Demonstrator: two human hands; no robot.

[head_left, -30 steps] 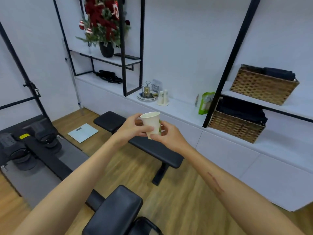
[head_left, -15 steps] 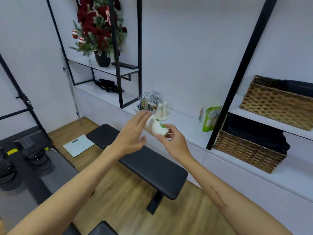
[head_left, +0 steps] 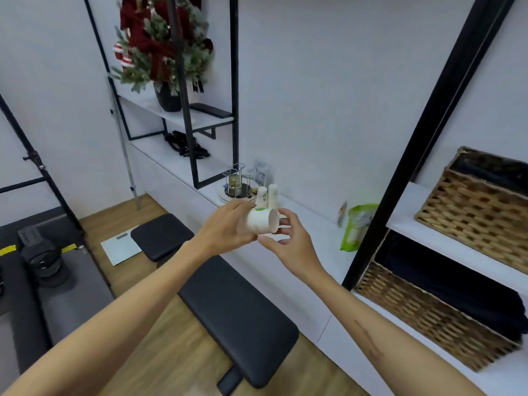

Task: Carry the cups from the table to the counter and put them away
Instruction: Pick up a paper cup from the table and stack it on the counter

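A white paper cup point(head_left: 260, 222) with a green mark lies on its side in the air between my hands, its base facing right. My left hand point(head_left: 228, 230) holds the cup's body from the left, and my right hand point(head_left: 289, 242) pinches it at the base end with thumb below and fingers above. Just beyond, two short stacks of upturned white cups point(head_left: 267, 195) stand on the white counter point(head_left: 311, 221). The cup's mouth is hidden by my left hand.
A black padded bench point(head_left: 228, 307) runs between me and the counter. A round tray with a glass rack point(head_left: 237, 186), a green bag point(head_left: 357, 227), a black shelf post point(head_left: 400, 178) and wicker baskets point(head_left: 468, 207) line the counter. A scale point(head_left: 121, 248) lies on the floor.
The cup went from upright to lying on its side with its base to the right. My left hand opened briefly, then took the cup again. The counter has come closer.
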